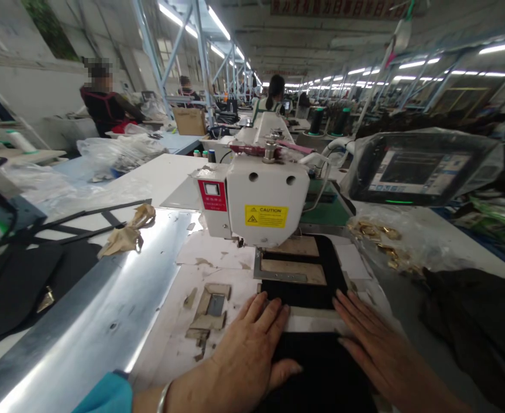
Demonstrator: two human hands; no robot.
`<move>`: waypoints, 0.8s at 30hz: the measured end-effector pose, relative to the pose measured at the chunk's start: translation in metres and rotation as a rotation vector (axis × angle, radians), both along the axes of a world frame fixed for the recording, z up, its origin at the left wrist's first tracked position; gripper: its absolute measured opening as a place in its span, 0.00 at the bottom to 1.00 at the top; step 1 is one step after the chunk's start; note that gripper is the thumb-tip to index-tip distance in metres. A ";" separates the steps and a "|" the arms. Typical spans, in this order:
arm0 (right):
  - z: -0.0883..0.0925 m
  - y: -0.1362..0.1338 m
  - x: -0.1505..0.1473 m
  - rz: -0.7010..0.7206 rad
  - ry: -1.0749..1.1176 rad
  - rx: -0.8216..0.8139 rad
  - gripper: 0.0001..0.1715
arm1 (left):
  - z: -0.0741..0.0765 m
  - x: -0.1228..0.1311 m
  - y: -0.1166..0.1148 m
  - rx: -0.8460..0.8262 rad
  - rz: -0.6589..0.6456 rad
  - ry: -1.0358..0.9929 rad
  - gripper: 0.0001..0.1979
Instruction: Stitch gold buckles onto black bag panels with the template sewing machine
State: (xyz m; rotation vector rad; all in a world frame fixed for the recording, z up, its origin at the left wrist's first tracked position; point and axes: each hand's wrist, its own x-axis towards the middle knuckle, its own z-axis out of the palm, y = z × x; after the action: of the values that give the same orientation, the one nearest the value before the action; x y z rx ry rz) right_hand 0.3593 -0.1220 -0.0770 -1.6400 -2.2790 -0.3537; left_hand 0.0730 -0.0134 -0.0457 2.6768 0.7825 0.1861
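Note:
A black fabric panel [295,293] lies flat under the metal clamp frame [284,277] of a white sewing machine [266,195]. My left hand [252,338] rests palm down with its fingertips at the panel's near left edge, thumb stretched aside. On the other side my right hand [366,332] lies flat, fingers extended to the panel's right edge. A second stretch of black fabric [317,367] is between and partly beneath my hands. Whether it joins the first panel, I cannot tell. Both hands look open, pressing rather than gripping.
A control screen [416,172] wrapped in plastic stands at the right, above a clear bag of gold-coloured metal parts [385,241]. Dark fabric [472,327] lies at the right edge. Black pieces [28,281] and crumpled tan scrap [127,232] lie left. Other people sit farther back.

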 end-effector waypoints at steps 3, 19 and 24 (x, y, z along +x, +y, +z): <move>-0.003 0.004 -0.002 0.016 -0.052 0.053 0.40 | 0.003 0.006 -0.001 0.023 0.010 0.017 0.38; 0.017 0.017 0.013 -0.109 0.380 -0.066 0.16 | 0.015 0.028 0.003 0.072 0.043 0.044 0.26; 0.001 0.075 0.051 -0.269 0.238 0.026 0.25 | 0.014 0.028 0.005 0.055 0.035 0.026 0.24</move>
State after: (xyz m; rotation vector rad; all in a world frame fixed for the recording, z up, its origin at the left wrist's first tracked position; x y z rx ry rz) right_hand 0.4104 -0.0467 -0.0756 -1.8692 -1.8797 -0.2320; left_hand 0.1008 -0.0084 -0.0317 2.7236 0.8439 0.1839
